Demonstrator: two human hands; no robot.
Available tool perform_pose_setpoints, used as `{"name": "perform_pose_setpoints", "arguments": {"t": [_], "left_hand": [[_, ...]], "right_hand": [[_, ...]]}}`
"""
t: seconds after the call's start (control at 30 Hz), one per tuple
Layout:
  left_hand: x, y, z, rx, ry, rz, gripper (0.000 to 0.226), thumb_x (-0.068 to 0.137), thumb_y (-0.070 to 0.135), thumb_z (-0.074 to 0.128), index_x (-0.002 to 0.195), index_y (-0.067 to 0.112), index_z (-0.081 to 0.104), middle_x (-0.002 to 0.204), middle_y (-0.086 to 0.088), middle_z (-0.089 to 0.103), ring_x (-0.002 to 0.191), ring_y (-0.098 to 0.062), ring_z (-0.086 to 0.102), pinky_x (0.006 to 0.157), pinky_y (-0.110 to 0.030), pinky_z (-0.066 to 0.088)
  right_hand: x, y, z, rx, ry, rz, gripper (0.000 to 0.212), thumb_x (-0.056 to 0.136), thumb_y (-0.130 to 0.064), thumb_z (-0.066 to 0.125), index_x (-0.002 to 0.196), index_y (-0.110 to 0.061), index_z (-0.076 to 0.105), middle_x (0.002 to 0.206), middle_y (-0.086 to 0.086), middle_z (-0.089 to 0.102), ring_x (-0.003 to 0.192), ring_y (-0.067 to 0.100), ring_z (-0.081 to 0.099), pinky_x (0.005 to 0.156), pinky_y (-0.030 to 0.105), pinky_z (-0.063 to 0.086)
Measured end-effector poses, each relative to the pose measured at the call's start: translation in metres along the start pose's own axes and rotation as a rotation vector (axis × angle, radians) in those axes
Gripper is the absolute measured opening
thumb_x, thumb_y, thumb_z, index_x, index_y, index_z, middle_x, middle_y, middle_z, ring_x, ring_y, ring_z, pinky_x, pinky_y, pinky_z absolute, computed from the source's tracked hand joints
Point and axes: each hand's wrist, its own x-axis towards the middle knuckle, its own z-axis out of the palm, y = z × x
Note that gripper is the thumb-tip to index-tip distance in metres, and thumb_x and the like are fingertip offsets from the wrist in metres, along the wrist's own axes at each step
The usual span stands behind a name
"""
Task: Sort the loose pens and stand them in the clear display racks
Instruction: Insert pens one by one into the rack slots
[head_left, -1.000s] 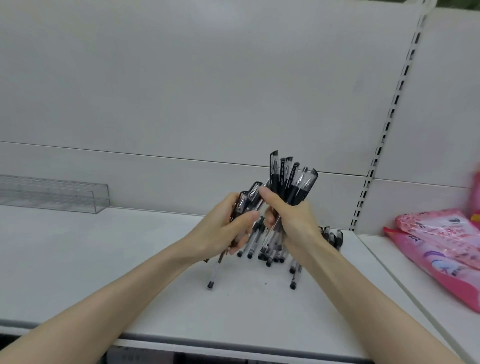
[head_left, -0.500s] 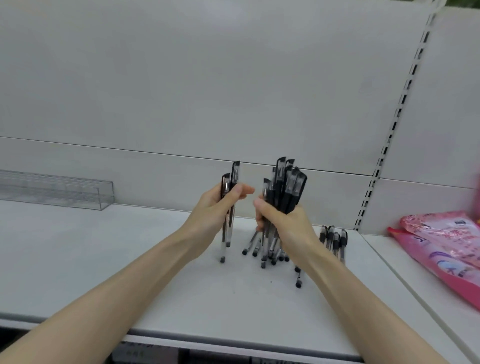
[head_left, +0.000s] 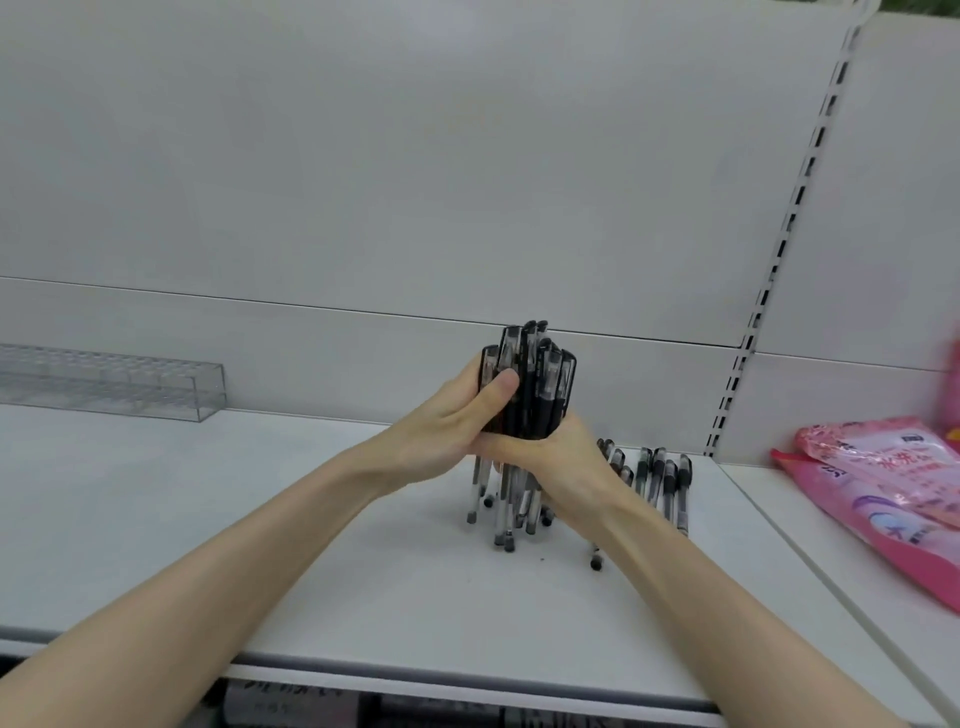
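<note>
A bundle of black-capped clear pens (head_left: 540, 384) stands upright, caps up, with its tips on the white shelf (head_left: 260, 519). My left hand (head_left: 457, 426) wraps the bundle from the left, thumb across the caps. My right hand (head_left: 566, 462) grips the same bundle from the right and below. Several loose pens (head_left: 660, 478) lie flat on the shelf just right of my right wrist. A clear display rack (head_left: 130, 384) sits at the far left against the back wall, and no pens show in it.
Pink packaged goods (head_left: 883, 483) lie on the neighbouring shelf to the right. A slotted upright (head_left: 763, 291) divides the two back panels. The shelf's front edge (head_left: 415, 680) runs below my forearms, with dark items under it.
My left hand, which held two pens apart from the rest, has brought them against the bundle. Both hands now clasp one bundle, stood more upright on the shelf.
</note>
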Motion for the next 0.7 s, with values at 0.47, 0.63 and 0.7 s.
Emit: {"name": "perform_pose_setpoints", "arguments": {"t": [0.47,0.63,0.7], "left_hand": [[0.021,0.010,0.000,-0.110,0.065,0.067,0.043,0.073,0.000,0.077,0.110,0.018,0.064,0.095,-0.007,0.073,0.084,-0.021,0.069,0.077,-0.028,0.052],[0.022,0.008,-0.002,-0.207,-0.031,0.024,0.029,0.068,-0.002,0.070,0.090,0.016,0.065,0.080,-0.006,0.068,0.079,-0.022,0.066,0.072,-0.029,0.053],[0.023,0.005,-0.003,-0.259,-0.044,0.000,0.030,0.069,-0.004,0.067,0.092,0.014,0.061,0.080,-0.008,0.067,0.080,-0.025,0.067,0.071,-0.031,0.054]], "right_hand": [[-0.004,0.005,-0.002,-0.038,-0.103,0.128,0.019,0.074,0.004,0.071,0.084,-0.010,0.065,0.079,-0.001,0.067,0.081,0.013,0.063,0.082,0.033,0.052],[-0.008,0.010,-0.001,-0.105,-0.154,0.160,0.015,0.075,0.000,0.073,0.079,-0.012,0.065,0.081,0.000,0.067,0.080,0.011,0.063,0.082,0.026,0.052],[-0.008,0.013,0.001,-0.106,-0.140,0.158,0.016,0.075,-0.003,0.076,0.079,-0.014,0.065,0.081,0.001,0.067,0.081,0.015,0.065,0.084,0.030,0.051]]}}
